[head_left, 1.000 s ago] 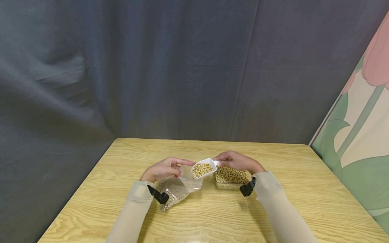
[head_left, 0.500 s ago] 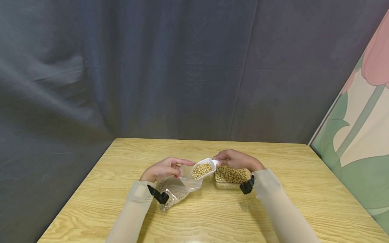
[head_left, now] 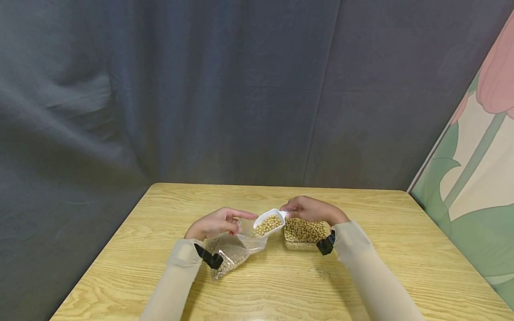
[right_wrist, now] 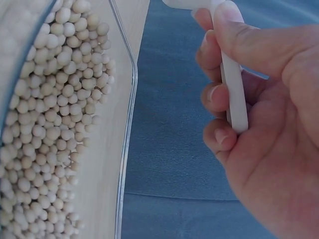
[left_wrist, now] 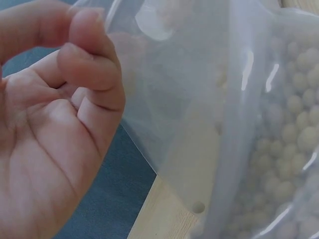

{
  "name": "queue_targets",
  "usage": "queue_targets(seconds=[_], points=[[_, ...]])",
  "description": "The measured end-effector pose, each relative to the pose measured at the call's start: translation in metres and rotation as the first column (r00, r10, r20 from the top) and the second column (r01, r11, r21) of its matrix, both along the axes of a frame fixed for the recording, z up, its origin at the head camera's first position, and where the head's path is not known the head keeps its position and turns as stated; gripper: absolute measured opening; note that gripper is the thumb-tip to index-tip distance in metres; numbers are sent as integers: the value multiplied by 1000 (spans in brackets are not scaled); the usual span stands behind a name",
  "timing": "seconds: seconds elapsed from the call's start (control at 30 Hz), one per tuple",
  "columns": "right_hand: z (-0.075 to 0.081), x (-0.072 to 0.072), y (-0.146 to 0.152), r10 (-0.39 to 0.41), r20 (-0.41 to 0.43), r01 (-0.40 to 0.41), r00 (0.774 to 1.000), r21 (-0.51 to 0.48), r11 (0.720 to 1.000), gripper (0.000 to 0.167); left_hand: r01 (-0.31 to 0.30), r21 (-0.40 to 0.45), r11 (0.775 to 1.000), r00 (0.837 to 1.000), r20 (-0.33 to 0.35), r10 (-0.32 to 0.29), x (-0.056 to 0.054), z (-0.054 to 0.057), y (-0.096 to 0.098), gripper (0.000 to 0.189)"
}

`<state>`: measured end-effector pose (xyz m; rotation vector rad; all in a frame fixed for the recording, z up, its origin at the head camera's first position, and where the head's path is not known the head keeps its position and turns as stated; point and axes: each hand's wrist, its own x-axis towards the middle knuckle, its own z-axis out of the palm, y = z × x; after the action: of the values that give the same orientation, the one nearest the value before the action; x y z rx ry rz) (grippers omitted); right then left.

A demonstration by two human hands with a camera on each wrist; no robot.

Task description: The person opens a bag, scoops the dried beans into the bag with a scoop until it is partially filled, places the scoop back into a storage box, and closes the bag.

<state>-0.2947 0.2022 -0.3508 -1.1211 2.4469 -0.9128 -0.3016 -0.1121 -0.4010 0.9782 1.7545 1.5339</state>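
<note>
My right hand (head_left: 315, 211) grips the handle of a white plastic scoop (head_left: 259, 220), fingers curled round it in the right wrist view. Soybeans (head_left: 270, 224) lie in the scoop, which tilts down to the left over the mouth of a clear plastic bag (head_left: 230, 255). My left hand (head_left: 217, 223) pinches the bag's edge between thumb and curled fingers, while its index finger reaches out to the scoop's rim. Part of the bag is filled with soybeans (left_wrist: 294, 129). Below my right hand, a clear container (head_left: 301, 246) holds more soybeans (right_wrist: 50, 129).
Both hands work above a wooden table (head_left: 281, 290). A dark curtain (head_left: 241, 89) hangs behind its far edge, and a wall with painted tulips (head_left: 474, 178) stands at the right. The container's rim (right_wrist: 133, 74) is close beside my right hand.
The scoop has tipped further down to the left, and its beans have slid toward its front lip. My right hand has risen slightly; my left hand has stayed in place.
</note>
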Motion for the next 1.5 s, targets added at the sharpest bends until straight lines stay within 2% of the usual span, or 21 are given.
queue_targets(seconds=[0.3,0.67,1.0,1.27,1.5], points=[[6,0,-1,12,-28,-11,1000,46,999,24,32,19,999,999,13,-32,-1,2,1,53],[13,1,-3,42,-72,-37,996,68,997,22,37,23,999,999,18,-38,-2,4,2,54],[21,5,-7,74,-152,-57,986,114,992,22,27,-9,1000,1000,5,-27,-3,6,1,53],[24,5,-7,71,-164,-48,984,143,989,22,19,-44,999,1000,5,-19,-4,13,0,51],[29,6,-10,69,-161,-42,985,165,985,23,47,-72,996,999,8,-47,-4,21,-3,51]])
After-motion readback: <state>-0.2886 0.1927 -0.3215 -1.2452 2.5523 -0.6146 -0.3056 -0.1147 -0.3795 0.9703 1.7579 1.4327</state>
